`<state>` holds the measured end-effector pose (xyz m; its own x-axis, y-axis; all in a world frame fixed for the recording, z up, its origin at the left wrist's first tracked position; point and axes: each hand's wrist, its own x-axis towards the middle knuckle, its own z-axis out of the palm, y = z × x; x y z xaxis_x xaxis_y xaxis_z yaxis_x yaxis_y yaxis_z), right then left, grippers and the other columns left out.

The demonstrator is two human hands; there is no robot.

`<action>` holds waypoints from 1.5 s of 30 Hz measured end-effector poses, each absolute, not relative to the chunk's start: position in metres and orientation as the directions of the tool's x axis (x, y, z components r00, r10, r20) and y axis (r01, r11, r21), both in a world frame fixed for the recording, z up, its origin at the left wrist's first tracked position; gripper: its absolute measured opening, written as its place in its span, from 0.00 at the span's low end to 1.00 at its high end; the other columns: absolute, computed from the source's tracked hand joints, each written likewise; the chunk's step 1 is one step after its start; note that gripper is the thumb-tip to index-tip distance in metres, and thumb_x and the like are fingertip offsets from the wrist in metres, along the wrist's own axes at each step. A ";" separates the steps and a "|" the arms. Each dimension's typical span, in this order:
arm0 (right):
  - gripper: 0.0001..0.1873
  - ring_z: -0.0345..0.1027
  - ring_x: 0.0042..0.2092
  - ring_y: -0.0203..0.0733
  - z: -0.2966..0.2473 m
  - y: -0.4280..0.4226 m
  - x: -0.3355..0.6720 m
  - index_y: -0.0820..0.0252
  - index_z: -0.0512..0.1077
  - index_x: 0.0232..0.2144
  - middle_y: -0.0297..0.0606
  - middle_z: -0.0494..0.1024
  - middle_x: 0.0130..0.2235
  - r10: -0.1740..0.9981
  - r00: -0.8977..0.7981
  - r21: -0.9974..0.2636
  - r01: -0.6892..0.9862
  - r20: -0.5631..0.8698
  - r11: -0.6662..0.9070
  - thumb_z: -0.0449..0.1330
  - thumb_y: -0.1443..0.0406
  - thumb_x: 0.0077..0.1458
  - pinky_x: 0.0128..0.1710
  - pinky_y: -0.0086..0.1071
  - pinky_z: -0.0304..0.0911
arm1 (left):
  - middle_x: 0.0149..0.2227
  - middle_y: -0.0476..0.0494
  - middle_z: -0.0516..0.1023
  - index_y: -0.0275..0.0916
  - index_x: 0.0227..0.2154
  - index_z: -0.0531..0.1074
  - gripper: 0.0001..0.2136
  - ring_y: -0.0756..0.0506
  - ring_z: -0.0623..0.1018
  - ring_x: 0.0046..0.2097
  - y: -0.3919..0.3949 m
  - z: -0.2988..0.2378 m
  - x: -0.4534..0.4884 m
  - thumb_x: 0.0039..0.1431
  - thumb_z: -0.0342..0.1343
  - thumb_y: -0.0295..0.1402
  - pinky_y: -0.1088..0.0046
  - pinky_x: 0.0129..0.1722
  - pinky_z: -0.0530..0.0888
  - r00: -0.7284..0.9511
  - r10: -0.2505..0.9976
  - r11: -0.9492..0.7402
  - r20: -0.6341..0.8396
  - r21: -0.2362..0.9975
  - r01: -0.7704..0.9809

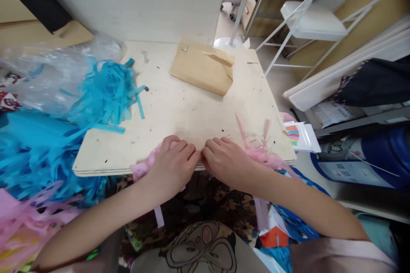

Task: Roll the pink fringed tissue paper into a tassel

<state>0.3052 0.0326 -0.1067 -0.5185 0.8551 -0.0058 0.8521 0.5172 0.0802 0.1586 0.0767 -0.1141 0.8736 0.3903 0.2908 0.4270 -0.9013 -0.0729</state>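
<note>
My left hand and my right hand meet at the near edge of a pale wooden board, fingers curled and pressed together. Both close on a bundle of pink fringed tissue paper; it sticks out to the left of my left hand and to the right of my right hand, with thin strips standing up. The part between my hands is hidden.
A heap of blue tissue strips lies on the board's left side, beside clear plastic wrap. A brown wooden block rests at the far middle. A white folding chair stands at the right; a colour-striped card lies off the board's right edge.
</note>
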 end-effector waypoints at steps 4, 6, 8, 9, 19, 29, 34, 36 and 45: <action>0.07 0.57 0.28 0.39 -0.109 0.034 0.302 0.64 0.62 0.24 0.38 0.65 0.25 0.858 -0.514 0.080 0.854 -0.012 0.513 0.47 0.70 0.51 0.26 0.31 0.42 | 0.20 0.49 0.68 0.36 0.19 0.66 0.08 0.48 0.68 0.26 0.077 -0.111 0.160 0.51 0.45 0.27 0.67 0.32 0.59 0.836 0.481 -0.865 0.264 -0.013 0.502; 0.07 0.57 0.28 0.39 -0.109 0.033 0.305 0.64 0.63 0.23 0.38 0.65 0.24 0.866 -0.500 0.107 0.860 -0.026 0.499 0.48 0.70 0.50 0.25 0.31 0.41 | 0.20 0.48 0.68 0.37 0.19 0.66 0.10 0.47 0.68 0.27 0.077 -0.109 0.159 0.52 0.45 0.29 0.66 0.32 0.59 0.822 0.521 -0.843 0.231 -0.012 0.538; 0.07 0.57 0.28 0.38 -0.109 0.031 0.310 0.64 0.63 0.23 0.38 0.66 0.24 0.878 -0.478 0.137 0.868 -0.033 0.477 0.48 0.69 0.50 0.26 0.32 0.42 | 0.20 0.48 0.69 0.37 0.19 0.66 0.11 0.46 0.68 0.28 0.078 -0.107 0.157 0.52 0.44 0.31 0.66 0.33 0.58 0.822 0.537 -0.836 0.190 -0.009 0.548; 0.07 0.57 0.28 0.38 -0.109 0.030 0.314 0.64 0.63 0.22 0.38 0.66 0.24 0.883 -0.467 0.150 0.872 -0.032 0.467 0.49 0.69 0.50 0.26 0.32 0.42 | 0.20 0.48 0.69 0.37 0.19 0.67 0.11 0.47 0.68 0.28 0.079 -0.105 0.156 0.52 0.44 0.31 0.66 0.33 0.58 0.825 0.539 -0.837 0.171 -0.003 0.547; 0.07 0.57 0.29 0.39 -0.104 0.021 0.337 0.63 0.64 0.22 0.38 0.66 0.26 0.877 -0.479 0.279 0.838 -0.038 0.470 0.48 0.69 0.49 0.28 0.33 0.42 | 0.23 0.50 0.72 0.39 0.20 0.69 0.09 0.47 0.69 0.29 0.076 -0.099 0.145 0.51 0.47 0.27 0.66 0.35 0.56 0.808 0.559 -0.815 0.184 -0.054 0.577; 0.10 0.56 0.32 0.40 -0.095 0.027 0.342 0.63 0.65 0.21 0.40 0.66 0.27 0.917 -0.383 0.185 0.898 -0.114 0.399 0.49 0.65 0.50 0.32 0.33 0.44 | 0.20 0.47 0.67 0.38 0.16 0.67 0.11 0.46 0.66 0.28 0.085 -0.095 0.148 0.50 0.45 0.29 0.64 0.32 0.57 0.826 0.548 -0.829 0.128 -0.045 0.557; 0.12 0.57 0.30 0.39 -0.087 0.037 0.341 0.63 0.67 0.19 0.40 0.67 0.26 0.909 -0.343 0.111 0.920 -0.239 0.376 0.50 0.64 0.49 0.29 0.31 0.45 | 0.20 0.46 0.66 0.37 0.16 0.65 0.11 0.46 0.66 0.28 0.093 -0.095 0.149 0.50 0.44 0.30 0.65 0.31 0.57 0.862 0.507 -0.861 0.023 -0.021 0.507; 0.12 0.57 0.30 0.39 -0.084 0.041 0.340 0.64 0.67 0.19 0.40 0.67 0.26 0.894 -0.330 0.098 0.922 -0.303 0.373 0.49 0.64 0.50 0.28 0.31 0.45 | 0.20 0.46 0.66 0.37 0.16 0.64 0.11 0.46 0.66 0.27 0.097 -0.095 0.149 0.50 0.44 0.30 0.65 0.30 0.57 0.873 0.488 -0.873 -0.009 -0.011 0.488; 0.11 0.60 0.31 0.40 -0.076 0.053 0.334 0.63 0.69 0.20 0.41 0.68 0.28 0.830 -0.278 0.071 0.933 -0.484 0.354 0.50 0.65 0.49 0.27 0.32 0.48 | 0.17 0.48 0.66 0.38 0.13 0.64 0.12 0.49 0.65 0.22 0.114 -0.096 0.158 0.47 0.43 0.30 0.66 0.29 0.57 0.891 0.428 -0.899 -0.149 0.035 0.437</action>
<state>0.3344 0.0531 -0.0765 -0.2778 0.8297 -0.4842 0.9328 0.3535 0.0705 0.1577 0.1145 -0.0958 0.8914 0.4281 -0.1486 0.4374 -0.8986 0.0355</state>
